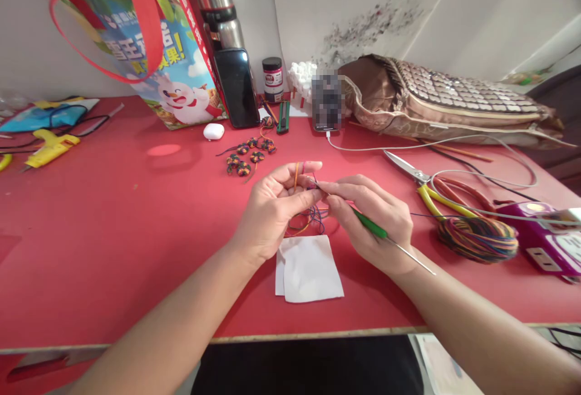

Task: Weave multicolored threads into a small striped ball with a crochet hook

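Over the red table (113, 244), my left hand (275, 204) is closed, pinching multicoloured thread (308, 218) that loops down below the fingers. My right hand (370, 216) is closed round a green-handled crochet hook (370, 225), whose tip meets the thread at my left fingertips. The hook's metal tail sticks out past my right wrist. A folded white paper (308, 269) lies on the table just under both hands. A ball of multicoloured yarn (476, 239) rests to the right, with a strand running toward my hands.
Several small crocheted flowers (247, 156) lie behind my hands. Yellow-handled scissors (422, 186), a purple power strip (547, 241), cables and a beaded bag (445, 101) fill the right. A printed shopping bag (149, 38), black phone (236, 88), earbud case (213, 132) and yellow glue gun (49, 147) stand left and behind.
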The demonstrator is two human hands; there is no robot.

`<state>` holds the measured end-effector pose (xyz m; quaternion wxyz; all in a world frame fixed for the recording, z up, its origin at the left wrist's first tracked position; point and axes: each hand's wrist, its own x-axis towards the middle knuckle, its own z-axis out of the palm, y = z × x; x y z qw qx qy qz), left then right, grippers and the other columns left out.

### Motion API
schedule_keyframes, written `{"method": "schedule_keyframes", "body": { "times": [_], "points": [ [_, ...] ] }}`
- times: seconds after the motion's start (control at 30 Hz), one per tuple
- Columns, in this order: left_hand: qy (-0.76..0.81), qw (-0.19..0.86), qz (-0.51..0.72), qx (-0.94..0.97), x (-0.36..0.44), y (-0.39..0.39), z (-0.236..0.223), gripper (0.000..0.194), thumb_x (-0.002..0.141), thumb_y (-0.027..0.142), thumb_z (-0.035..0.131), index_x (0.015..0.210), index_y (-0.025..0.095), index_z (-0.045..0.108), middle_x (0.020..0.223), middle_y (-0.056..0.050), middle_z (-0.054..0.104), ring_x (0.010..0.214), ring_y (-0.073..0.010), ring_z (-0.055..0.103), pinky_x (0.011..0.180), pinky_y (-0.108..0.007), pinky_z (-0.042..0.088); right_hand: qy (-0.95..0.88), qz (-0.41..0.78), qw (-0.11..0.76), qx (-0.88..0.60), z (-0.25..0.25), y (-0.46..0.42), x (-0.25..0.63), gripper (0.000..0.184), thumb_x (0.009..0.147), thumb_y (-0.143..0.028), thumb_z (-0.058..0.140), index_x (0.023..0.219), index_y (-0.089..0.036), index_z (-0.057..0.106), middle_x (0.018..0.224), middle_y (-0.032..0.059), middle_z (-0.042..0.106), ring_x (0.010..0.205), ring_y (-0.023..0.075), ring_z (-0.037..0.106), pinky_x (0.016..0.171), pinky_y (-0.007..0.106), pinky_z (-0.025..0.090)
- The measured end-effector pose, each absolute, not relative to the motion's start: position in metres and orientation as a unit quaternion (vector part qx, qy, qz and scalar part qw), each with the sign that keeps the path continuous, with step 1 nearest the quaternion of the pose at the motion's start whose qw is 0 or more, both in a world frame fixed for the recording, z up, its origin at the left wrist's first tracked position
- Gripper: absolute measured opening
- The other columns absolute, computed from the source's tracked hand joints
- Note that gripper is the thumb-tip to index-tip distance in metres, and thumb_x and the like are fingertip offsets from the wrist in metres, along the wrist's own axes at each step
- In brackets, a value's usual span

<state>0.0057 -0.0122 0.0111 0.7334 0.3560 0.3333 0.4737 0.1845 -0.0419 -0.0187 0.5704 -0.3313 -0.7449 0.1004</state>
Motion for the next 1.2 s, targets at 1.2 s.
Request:
{"method": "schedule_keyframes", "body": {
  "times": [1.2],
  "points": [
    [0.385, 0.683, 0.523, 0.333, 0.004, -0.016, 0.019, 0.029, 0.069, 0.016, 0.099, 0.095, 0.024, 0.09, 0.088, 0.001, 0.08, 0.08, -0.0117, 0.074, 0.076, -0.024, 0.063, -0.568, 0.422, 0.6, -0.373, -0.019, -0.046, 0.186, 0.031, 0.111, -0.044, 0.068, 0.105, -0.025, 0.091, 0.088, 0.007, 0.087, 0.073, 0.0246, 0.08, 0.069, 0.041, 0.065]
  ]
}}
